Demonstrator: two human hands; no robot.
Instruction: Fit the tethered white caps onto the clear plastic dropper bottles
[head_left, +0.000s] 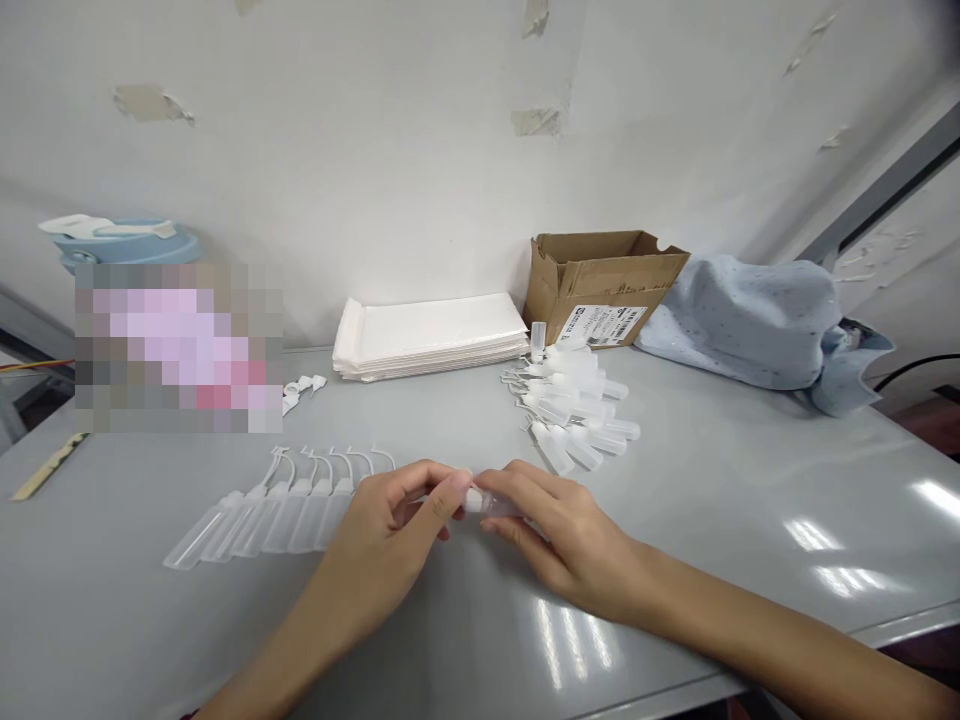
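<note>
Seemingly capping a small clear bottle (491, 503), pinched at its tip by left hand (390, 530), wrapped by right hand (559, 540), low over the table (712, 520) front edge, beside the row of bottles (262, 515). Likely needs a straight, steady push.

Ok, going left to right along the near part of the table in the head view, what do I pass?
First the row of bottles → left hand → bottle → right hand.

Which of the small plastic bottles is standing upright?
The lone bottle beside the cardboard box, behind the pile; the pile, the row and the held bottle all lie flat.
</note>
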